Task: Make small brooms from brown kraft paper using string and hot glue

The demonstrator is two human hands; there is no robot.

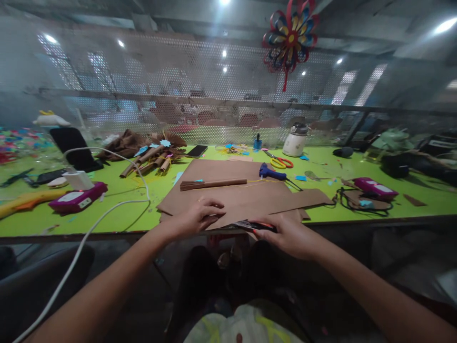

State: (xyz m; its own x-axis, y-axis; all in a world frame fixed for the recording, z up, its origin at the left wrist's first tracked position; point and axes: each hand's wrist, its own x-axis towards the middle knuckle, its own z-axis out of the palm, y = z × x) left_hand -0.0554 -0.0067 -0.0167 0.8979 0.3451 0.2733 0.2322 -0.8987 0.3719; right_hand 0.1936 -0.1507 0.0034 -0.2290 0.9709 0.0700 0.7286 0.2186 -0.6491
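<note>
A large sheet of brown cardboard (232, 190) lies on the green table (117, 209), reaching its near edge. My left hand (196, 216) rests on the sheet's near edge with fingers curled, pinching the cardboard. My right hand (289, 236) is closed round the dark handles of scissors (250, 225), whose blades point left into the cardboard edge just right of my left fingers. A rolled brown paper stick (214, 184) lies across the sheet farther back.
A blue glue gun (272, 172) and orange-handled scissors (282, 163) lie behind the sheet. Pink boxes (76, 199) (375, 187), a white cable (107, 214), paper rolls (150, 159), a phone (196, 151) and a white jar (295, 139) stand around. A perforated screen backs the table.
</note>
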